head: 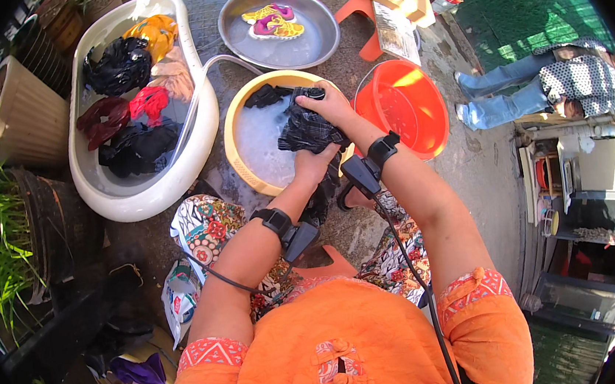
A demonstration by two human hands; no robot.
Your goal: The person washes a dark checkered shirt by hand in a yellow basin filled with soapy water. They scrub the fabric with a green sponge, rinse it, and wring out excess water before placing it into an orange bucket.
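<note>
A bunched dark checked garment [309, 125] is held between my two hands over a yellow plastic basin [238, 162] of sudsy water. My right hand [332, 103] grips it at the upper right, and my left hand [315, 164] holds its lower side. Part of the dark cloth hangs down past the basin's near rim. Another dark cloth piece [266, 96] lies in the suds at the far side. To the left, a white plastic tub [206, 118] holds wet clothes in black, orange, beige, red and maroon.
A steel basin [322, 52] with yellow and purple sneakers [276, 27] stands beyond. A red bucket [421, 109] is at the right, near an orange stool [369, 50]. A hose [193, 106] crosses the tub's rim. Another person [580, 79] bends over at the far right. Planters line the left.
</note>
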